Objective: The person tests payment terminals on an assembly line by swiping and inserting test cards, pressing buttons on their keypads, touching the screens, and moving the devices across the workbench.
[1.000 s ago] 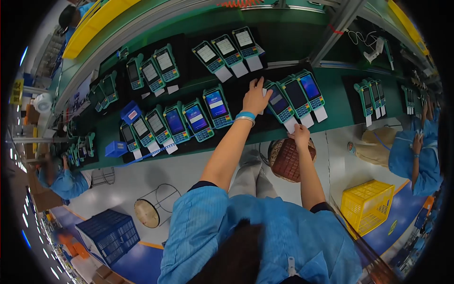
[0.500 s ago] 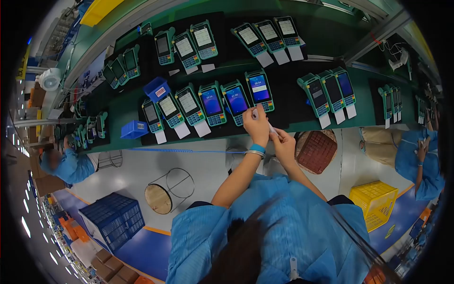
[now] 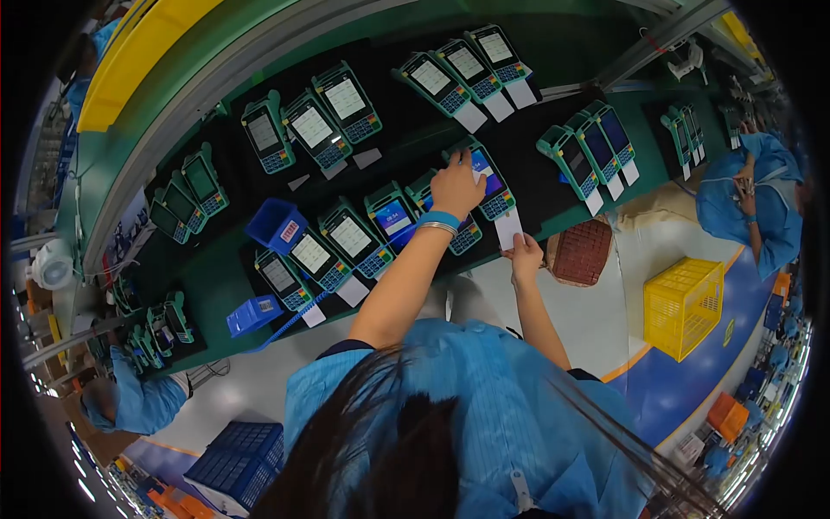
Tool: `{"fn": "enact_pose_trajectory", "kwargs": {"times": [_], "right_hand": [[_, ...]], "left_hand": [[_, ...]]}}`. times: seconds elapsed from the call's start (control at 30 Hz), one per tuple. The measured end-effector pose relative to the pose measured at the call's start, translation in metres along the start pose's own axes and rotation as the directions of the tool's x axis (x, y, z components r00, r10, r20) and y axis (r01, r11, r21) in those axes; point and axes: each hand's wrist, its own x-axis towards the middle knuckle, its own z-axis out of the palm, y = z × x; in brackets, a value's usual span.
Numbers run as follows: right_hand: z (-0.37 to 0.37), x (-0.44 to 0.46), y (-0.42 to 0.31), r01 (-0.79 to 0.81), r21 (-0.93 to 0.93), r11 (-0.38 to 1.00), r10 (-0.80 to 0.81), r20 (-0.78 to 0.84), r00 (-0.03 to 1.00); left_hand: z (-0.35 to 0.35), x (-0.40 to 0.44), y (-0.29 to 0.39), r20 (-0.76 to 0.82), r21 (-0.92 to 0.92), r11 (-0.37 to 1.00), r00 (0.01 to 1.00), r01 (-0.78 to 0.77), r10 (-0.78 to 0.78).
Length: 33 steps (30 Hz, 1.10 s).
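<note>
A card payment terminal (image 3: pixel 494 201) in a green frame stands in the near row, its blue screen lit. My left hand (image 3: pixel 456 189) lies over its upper left side, fingers stretched and apart, thumb across the screen. My right hand (image 3: pixel 523 257) pinches the lower end of a white card (image 3: pixel 508 230), whose upper end is at the terminal's bottom edge. How deep the card sits in the slot, I cannot tell. Under my left wrist another terminal (image 3: pixel 465 237) is partly hidden. Beside it a terminal (image 3: pixel 393 221) shows a blue screen.
More terminals (image 3: pixel 346 97) stand in rows on the dark bench, several with white cards. Two blue bins (image 3: pixel 277 225) sit at the left of the near row. A coiled blue cord (image 3: pixel 298 318) hangs at the front edge. Behind are a brown stool seat (image 3: pixel 581 251) and a yellow crate (image 3: pixel 683 307).
My hands have parted from the small white item they held together. The left has moved up onto the terminal; the right now holds a white card at its bottom edge. The view has turned.
</note>
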Motion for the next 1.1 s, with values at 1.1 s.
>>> {"fn": "enact_pose_trajectory", "kwargs": {"times": [1.1], "right_hand": [[-0.008, 0.009, -0.078, 0.181, -0.652, 0.736, -0.050, 0.215, 0.975]], "left_hand": [[-0.011, -0.004, 0.000, -0.242, -0.465, 0.882, 0.948, 0.074, -0.207]]}}
